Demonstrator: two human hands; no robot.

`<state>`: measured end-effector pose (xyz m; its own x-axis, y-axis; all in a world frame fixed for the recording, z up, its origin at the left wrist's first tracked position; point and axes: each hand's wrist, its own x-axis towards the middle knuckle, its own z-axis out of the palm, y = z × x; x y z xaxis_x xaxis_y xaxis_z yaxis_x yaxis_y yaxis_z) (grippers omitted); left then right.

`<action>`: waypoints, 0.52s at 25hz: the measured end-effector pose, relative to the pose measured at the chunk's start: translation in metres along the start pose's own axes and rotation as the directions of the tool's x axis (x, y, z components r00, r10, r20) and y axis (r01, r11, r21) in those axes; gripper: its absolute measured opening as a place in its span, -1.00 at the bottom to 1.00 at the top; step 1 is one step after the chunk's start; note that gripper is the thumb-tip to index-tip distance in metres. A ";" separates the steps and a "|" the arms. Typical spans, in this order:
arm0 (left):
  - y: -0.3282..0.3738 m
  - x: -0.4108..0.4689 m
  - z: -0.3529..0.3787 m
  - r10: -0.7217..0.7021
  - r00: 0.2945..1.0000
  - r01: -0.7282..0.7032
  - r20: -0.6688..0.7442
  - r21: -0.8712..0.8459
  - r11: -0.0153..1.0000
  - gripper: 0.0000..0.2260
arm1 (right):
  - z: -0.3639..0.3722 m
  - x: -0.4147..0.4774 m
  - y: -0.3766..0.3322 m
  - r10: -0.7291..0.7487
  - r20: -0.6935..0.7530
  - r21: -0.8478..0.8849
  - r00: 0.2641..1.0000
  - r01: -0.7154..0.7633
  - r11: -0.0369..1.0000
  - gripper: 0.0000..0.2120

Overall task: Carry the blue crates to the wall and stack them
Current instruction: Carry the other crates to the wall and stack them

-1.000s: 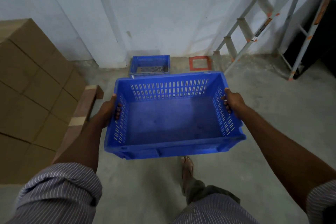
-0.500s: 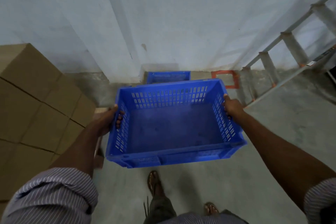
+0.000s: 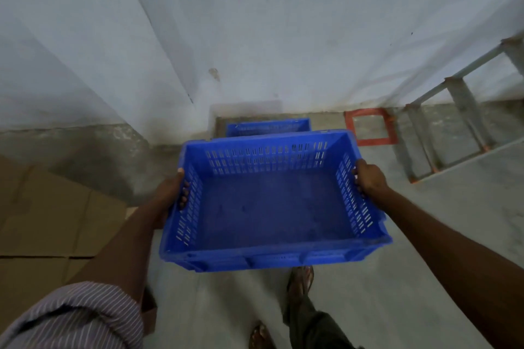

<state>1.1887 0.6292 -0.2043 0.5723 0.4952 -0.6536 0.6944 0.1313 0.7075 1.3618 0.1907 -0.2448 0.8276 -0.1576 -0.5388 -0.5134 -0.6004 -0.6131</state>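
I hold an empty blue crate point(image 3: 272, 207) with slotted walls in front of me, above the floor. My left hand point(image 3: 173, 193) grips its left side wall and my right hand point(image 3: 368, 178) grips its right side wall. Beyond it a second blue crate point(image 3: 268, 126) rests on the floor against the pale wall point(image 3: 283, 22). Only the far rim of that second crate shows; the held crate hides the rest.
Stacked cardboard boxes point(image 3: 42, 221) stand on my left. A metal ladder point(image 3: 453, 122) leans at the right, with an orange square frame point(image 3: 368, 127) on the floor beside it. My sandalled feet point(image 3: 300, 283) are on the concrete floor below the crate.
I have walked closer to the wall. The floor crate has slid further behind the held crate, and the ladder and boxes have shifted outward. Both hands keep the same grip.
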 end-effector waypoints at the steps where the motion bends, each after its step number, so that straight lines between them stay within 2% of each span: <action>1: 0.002 0.033 0.006 -0.006 1.000 0.006 -0.006 -0.002 1.000 -0.59 | 0.016 0.033 -0.005 -0.006 -0.006 -0.021 1.000 0.006 1.000 -0.38; 4: 0.001 0.135 0.030 -0.021 1.000 0.021 -0.018 0.020 1.000 -0.59 | 0.060 0.130 -0.015 -0.013 -0.023 -0.093 1.000 0.011 0.996 -0.33; 8: -0.006 0.275 0.062 -0.006 1.000 0.006 -0.002 0.070 0.997 -0.62 | 0.117 0.238 -0.040 -0.098 -0.057 -0.196 0.994 0.085 0.977 -0.51; 11: -0.004 0.375 0.084 0.090 0.996 -0.088 -0.014 0.079 0.993 -0.61 | 0.153 0.312 -0.052 -0.245 -0.118 -0.308 0.962 0.199 0.930 -0.58; 13: 0.008 0.428 0.095 0.168 0.984 -0.164 -0.057 0.072 0.984 -0.64 | 0.172 0.354 -0.068 -0.290 -0.081 -0.320 0.954 0.251 0.913 -0.64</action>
<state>1.4806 0.7613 -0.5042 0.6554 0.5583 -0.5087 0.6205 -0.0140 0.7841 1.6504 0.3105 -0.4930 0.9565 -0.0396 -0.2890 -0.1888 -0.8392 -0.5100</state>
